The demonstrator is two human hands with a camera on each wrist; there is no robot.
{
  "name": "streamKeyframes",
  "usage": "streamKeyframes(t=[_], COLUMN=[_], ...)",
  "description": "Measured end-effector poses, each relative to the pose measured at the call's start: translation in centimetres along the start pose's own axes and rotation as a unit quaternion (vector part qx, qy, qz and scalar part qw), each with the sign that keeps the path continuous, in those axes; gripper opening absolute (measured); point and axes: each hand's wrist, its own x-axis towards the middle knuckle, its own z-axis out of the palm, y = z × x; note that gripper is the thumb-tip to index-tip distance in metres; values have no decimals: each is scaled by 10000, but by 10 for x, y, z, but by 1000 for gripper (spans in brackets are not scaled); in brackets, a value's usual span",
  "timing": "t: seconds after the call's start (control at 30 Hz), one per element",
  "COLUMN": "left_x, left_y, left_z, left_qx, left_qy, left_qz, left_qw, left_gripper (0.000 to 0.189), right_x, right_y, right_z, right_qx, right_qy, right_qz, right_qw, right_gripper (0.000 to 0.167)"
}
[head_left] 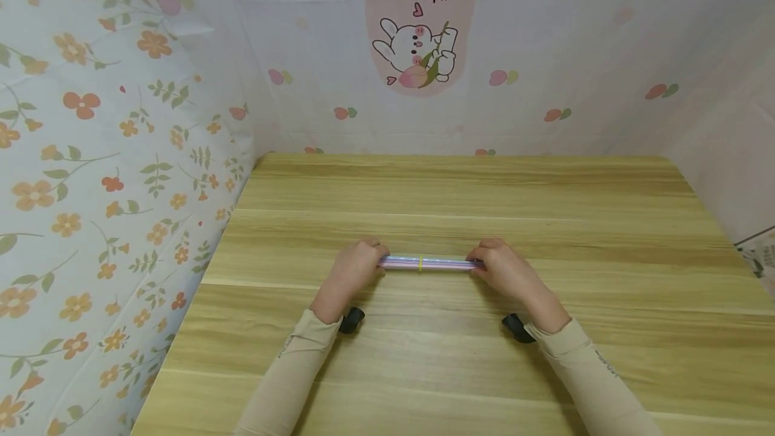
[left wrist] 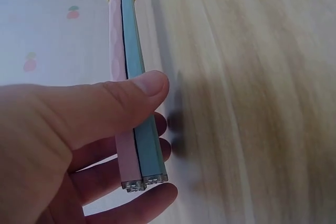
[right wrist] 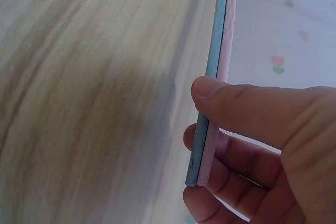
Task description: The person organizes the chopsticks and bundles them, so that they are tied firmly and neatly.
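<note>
A bundle of long slim sticks, pink and blue, is stretched sideways between my two hands. Around its middle goes a yellow rubber band. My left hand pinches the left end, thumb across the front and fingers behind; small metallic, patterned tips stick out below the thumb there. At the other end my right hand grips in the same way, with plain, flat tips showing past its thumb. The sticks lie level, close over the table's middle.
The wood-grain table spreads out on all sides of the hands. A white cloth with fruit prints and a rabbit picture hangs behind it; a flowered cloth hangs at left. Black wrist devices show below both wrists.
</note>
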Motion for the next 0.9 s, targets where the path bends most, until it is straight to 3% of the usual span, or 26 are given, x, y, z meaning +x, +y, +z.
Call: streamKeyframes(t=[0.9], left_x=[2], left_y=[-3], left_z=[6], left_qx=[57], left_qy=[-129], left_qz=[118], left_qw=[9998], left_gripper=[22], right_x=[-1], right_y=[4], right_z=[9], right_qx=[138], right_qy=[-221], right_qz=[232], right_qw=[9994], right_gripper=[17])
